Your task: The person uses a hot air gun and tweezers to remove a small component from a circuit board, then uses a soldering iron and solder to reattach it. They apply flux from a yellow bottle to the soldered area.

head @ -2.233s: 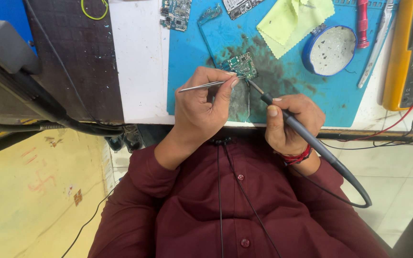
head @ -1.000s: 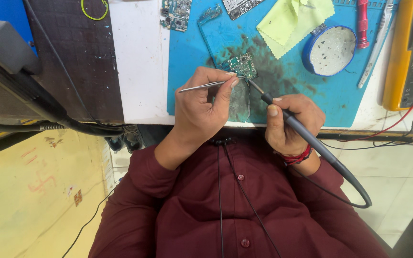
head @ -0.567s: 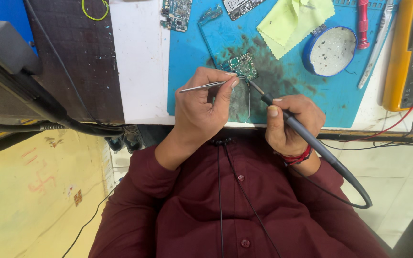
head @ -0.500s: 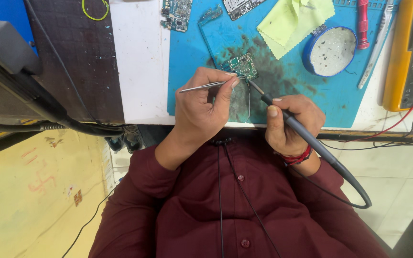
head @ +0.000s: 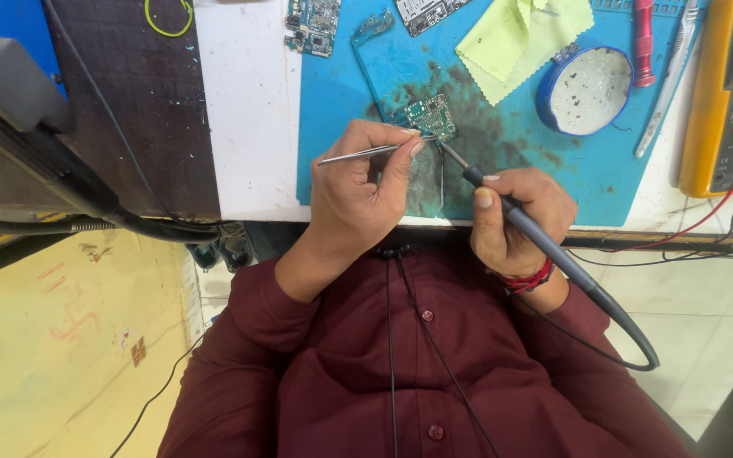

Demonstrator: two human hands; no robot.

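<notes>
Here, the left hand [head: 358, 199] pinches tweezers [head: 366, 153] and the right hand [head: 515, 216] grips a soldering iron [head: 545, 246], both tips touching the small circuit board [head: 424, 116].

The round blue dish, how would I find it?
Start at the big blue mat on the workbench. Near its upper right, beside the yellow-green cloth, sits the round blue dish. It is the only round thing there, with a pale speckled middle.

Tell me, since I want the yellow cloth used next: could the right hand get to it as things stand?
Probably not at once: the right hand is closed around the soldering iron, whose tip sits at the small circuit board. The yellow cloth lies uncovered farther up the blue mat.
</notes>
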